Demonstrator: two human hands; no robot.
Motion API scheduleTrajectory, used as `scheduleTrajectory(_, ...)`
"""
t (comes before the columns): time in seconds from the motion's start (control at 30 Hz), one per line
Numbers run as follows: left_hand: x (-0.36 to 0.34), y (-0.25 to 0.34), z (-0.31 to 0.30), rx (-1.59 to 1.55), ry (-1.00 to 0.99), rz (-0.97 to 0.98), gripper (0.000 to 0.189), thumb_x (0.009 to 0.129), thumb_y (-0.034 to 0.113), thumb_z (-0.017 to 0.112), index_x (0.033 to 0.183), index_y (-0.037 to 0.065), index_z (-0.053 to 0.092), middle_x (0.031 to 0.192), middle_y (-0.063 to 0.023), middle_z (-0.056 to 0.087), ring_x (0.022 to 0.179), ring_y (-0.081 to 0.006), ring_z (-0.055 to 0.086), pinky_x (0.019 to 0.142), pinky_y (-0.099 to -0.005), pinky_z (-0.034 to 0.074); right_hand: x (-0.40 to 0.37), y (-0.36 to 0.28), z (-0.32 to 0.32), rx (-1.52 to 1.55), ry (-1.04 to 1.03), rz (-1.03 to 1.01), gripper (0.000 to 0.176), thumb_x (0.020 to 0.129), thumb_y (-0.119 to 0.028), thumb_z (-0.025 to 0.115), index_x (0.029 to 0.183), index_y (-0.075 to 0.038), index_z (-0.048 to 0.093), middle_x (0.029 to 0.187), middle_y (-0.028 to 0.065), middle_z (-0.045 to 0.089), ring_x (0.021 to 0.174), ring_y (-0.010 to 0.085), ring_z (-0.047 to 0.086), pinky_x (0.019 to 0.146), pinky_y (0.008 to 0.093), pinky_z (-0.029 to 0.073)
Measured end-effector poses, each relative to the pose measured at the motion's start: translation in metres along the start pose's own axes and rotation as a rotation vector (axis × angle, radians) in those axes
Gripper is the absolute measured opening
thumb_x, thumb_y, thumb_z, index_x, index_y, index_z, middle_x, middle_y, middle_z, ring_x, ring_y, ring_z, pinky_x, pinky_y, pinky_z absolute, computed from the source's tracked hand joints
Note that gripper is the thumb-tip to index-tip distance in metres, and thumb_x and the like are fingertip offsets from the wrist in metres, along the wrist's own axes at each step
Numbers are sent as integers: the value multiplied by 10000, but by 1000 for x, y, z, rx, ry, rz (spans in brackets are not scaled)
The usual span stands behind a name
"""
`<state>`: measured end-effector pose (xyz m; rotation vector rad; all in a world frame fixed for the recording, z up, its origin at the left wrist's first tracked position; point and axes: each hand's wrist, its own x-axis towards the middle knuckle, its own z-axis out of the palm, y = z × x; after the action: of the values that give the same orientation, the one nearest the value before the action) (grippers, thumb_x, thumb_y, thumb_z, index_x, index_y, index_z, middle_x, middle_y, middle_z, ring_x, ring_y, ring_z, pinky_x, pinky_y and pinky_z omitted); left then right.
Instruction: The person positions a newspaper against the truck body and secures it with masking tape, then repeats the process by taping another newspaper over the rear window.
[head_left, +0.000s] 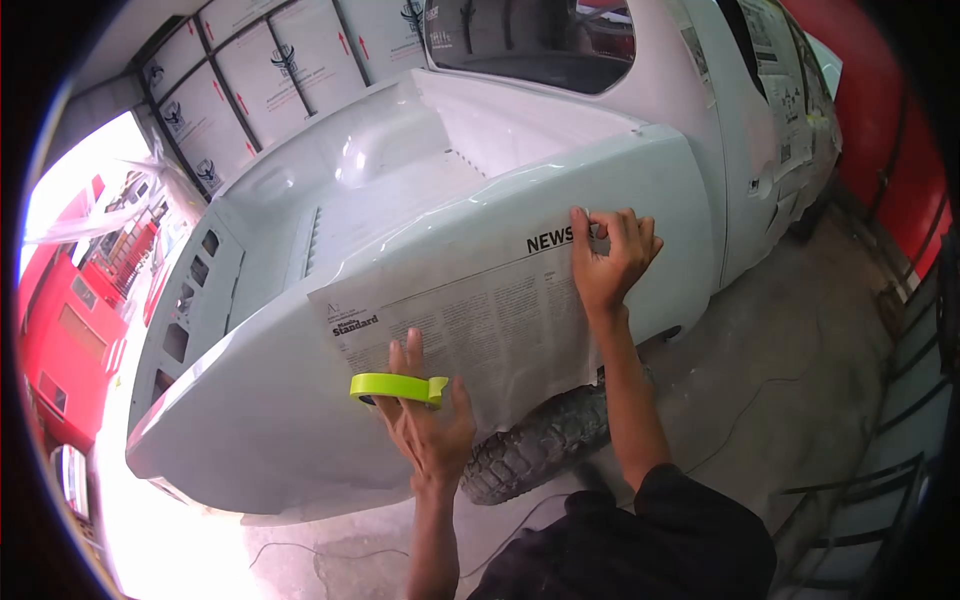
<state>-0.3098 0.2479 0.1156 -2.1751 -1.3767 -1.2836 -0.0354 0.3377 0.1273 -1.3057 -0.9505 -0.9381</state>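
Observation:
A newspaper sheet [470,330] lies against the white side panel of a pickup truck [250,430], over the rear wheel area. My left hand [425,425] rests at the sheet's lower left part with its fingers stretched upward. A roll of yellow-green tape [395,387] hangs around those fingers, its loose end by the thumb side. At the sheet's upper right corner, my right hand [615,260] has thumb and fingers curled together on the paper's edge. The fingers partly cover the headline there.
Below the sheet is the rear tyre [545,445]. The truck's bed [370,180] opens above the panel. More newspaper [785,100] covers the cab side. A cable [720,440] crosses the floor, and a dark metal frame [860,500] stands at right.

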Motion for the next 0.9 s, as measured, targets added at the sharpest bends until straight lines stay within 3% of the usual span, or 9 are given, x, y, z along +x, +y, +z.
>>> scheduleTrajectory(0.03,4,-1,-3,-64,-109,-34,864,830,39,766,1595,66,364,1568,-96,505,1295,-371,456,1169,-488,320,1,-1,-1,8,-8,0,243,894,-316,824,799,-175,651,747,-64,531,772,170,481,755,371,312)
scheduleTrajectory(0.27,-6,-1,-3,-191,-198,-82,905,827,75,783,1610,52,330,1593,-76,475,1313,-392,425,1178,-484,312,17,-4,-8,-16,-63,15,245,896,-357,819,878,-150,688,754,-43,538,799,172,508,797,395,341)
scheduleTrajectory(0.37,-7,3,4,-198,-173,-92,886,837,84,781,1604,40,340,1593,-84,475,1331,-399,421,1178,-477,311,27,-23,-7,54,133,102,223,890,-277,828,969,-120,693,791,-3,578,828,182,547,795,389,397)
scheduleTrajectory(0.47,-4,6,7,-169,-137,-107,830,851,76,768,1583,27,380,1582,-96,489,1356,-406,427,1183,-478,308,5,-60,-20,543,-13,85,214,889,-167,814,1043,-94,685,873,31,626,852,201,584,743,350,445)
scheduleTrajectory(0.53,-3,6,6,-152,-126,-108,773,867,67,753,1561,17,418,1563,-106,512,1367,-411,438,1181,-482,313,-21,-79,-26,951,-346,36,179,877,-75,785,1033,-80,697,946,36,650,845,203,592,664,299,438)
scheduleTrajectory(0.6,-3,5,4,-188,-139,-122,723,882,59,737,1542,11,446,1540,-127,534,1364,-408,453,1175,-487,325,-35,-89,-22,1168,-562,-64,208,847,-74,794,1039,-115,728,947,11,645,838,182,586,706,325,430)
scheduleTrajectory(0.7,1,6,1,-202,-146,-146,681,898,54,724,1526,3,465,1515,-149,555,1361,-405,465,1166,-487,344,-32,-88,-28,1062,-618,-329,284,793,-90,820,1051,-195,764,920,-26,641,832,158,579,751,344,419)
scheduleTrajectory(0.8,3,12,-3,-204,-183,-183,669,899,60,726,1516,0,476,1500,-164,562,1365,-409,466,1162,-484,358,-29,-88,-31,1081,-713,-263,299,759,-129,845,1019,-264,790,912,-56,636,832,160,576,794,356,410)
scheduleTrajectory(0.9,5,11,-8,-192,-201,-174,659,896,71,735,1507,8,494,1490,-167,566,1368,-407,471,1147,-475,387,-32,-90,-27,1074,-648,-288,248,736,-145,858,948,-261,802,914,-58,632,837,173,575,797,361,411)
